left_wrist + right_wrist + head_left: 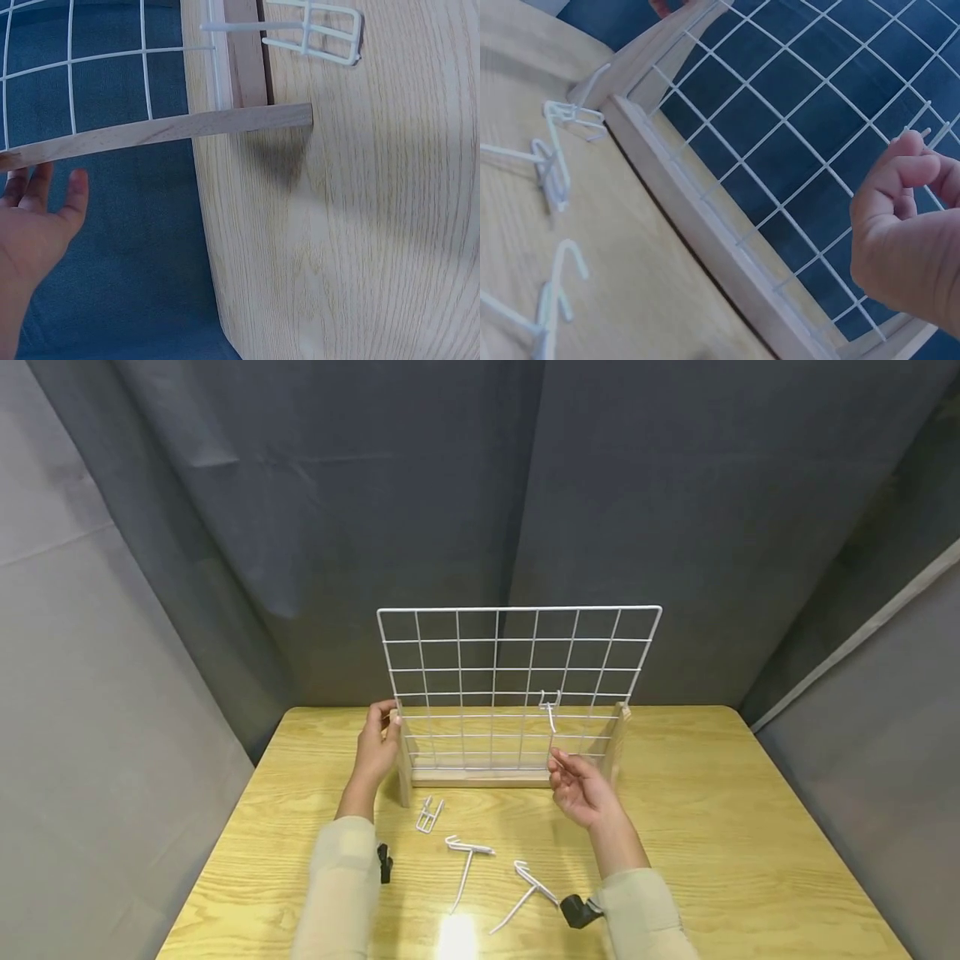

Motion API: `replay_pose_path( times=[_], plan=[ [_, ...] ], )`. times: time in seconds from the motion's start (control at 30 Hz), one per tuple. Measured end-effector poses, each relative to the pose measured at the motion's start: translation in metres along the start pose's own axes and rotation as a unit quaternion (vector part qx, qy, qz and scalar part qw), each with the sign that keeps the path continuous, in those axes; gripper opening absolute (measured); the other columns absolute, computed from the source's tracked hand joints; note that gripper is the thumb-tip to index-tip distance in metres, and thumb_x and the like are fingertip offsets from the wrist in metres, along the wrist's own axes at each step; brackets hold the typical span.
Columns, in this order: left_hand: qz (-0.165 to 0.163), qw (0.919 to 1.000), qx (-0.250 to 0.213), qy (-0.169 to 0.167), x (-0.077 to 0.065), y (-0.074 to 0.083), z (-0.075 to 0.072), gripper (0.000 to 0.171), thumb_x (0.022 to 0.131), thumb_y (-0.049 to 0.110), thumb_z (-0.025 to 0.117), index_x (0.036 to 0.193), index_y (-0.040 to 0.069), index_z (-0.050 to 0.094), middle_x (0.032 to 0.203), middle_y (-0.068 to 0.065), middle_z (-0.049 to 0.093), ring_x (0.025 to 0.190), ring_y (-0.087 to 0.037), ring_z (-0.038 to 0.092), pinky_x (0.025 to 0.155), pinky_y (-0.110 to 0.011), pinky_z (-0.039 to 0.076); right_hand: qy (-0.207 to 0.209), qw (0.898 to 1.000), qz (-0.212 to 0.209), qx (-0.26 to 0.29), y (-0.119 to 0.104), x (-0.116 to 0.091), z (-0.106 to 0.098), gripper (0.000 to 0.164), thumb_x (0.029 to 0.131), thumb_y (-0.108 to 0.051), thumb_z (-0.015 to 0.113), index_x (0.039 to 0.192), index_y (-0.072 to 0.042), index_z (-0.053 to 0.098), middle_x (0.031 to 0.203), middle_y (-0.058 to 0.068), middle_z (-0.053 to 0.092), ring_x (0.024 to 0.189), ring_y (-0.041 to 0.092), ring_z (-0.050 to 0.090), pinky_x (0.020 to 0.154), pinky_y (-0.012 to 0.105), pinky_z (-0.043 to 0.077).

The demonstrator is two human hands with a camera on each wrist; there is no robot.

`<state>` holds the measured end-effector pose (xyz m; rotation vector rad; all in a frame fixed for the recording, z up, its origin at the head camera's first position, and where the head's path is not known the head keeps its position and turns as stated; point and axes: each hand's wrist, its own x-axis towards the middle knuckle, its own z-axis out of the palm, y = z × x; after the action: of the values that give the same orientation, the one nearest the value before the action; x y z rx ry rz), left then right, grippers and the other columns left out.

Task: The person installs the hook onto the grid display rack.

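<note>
A white wire grid panel (493, 670) stands upright in a wooden stand (480, 778). One white wire hook (551, 703) hangs on the grid, right of its middle, with its prong pointing forward and down. Just below the prong's tip is my right hand (585, 789), its fingers loosely curled; in the right wrist view the fingertips overlap the hook. My left hand (377, 745) is at the stand's left post (150, 133), fingertips touching its outer side, thumb apart from the wood in the left wrist view.
Three more white wire hooks lie on the wooden table (750, 843): a hook (429, 816) by the left post, a hook (470, 849) in front of the stand, and a hook (534, 885) nearer the right forearm. A dark curtain (420, 510) hangs behind the table.
</note>
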<state>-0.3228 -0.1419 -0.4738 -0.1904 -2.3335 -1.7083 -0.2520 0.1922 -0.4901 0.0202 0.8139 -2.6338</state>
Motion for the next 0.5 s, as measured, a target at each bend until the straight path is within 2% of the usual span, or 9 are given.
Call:
replay_pose_path(
  times=[0.17, 0.5],
  plan=[
    [0.0, 1.0, -0.002, 0.004, 0.0, 0.0, 0.0, 0.028, 0.098, 0.012, 0.044, 0.126, 0.01, 0.043, 0.136, -0.014, 0.043, 0.123, -0.035, 0.04, 0.101, -0.047, 0.034, 0.015, 1.0, -0.012, -0.002, 0.007, -0.01, -0.006, 0.032, 0.1, -0.01, 0.035, 0.095, -0.006, 0.066, 0.082, 0.006, 0.066, 0.067, 0.011, 0.063, 0.056, 0.014, 0.047],
    [-0.006, 0.9999, -0.008, 0.003, -0.001, 0.0, 0.001, 0.028, 0.098, 0.012, 0.045, 0.126, 0.009, 0.043, 0.136, -0.014, 0.042, 0.124, -0.035, 0.039, 0.102, -0.047, 0.034, -0.016, 1.0, -0.021, -0.005, 0.02, -0.027, -0.012, 0.033, 0.101, -0.01, 0.033, 0.098, -0.008, 0.066, 0.087, 0.005, 0.066, 0.073, 0.011, 0.063, 0.062, 0.016, 0.048]
  ],
)
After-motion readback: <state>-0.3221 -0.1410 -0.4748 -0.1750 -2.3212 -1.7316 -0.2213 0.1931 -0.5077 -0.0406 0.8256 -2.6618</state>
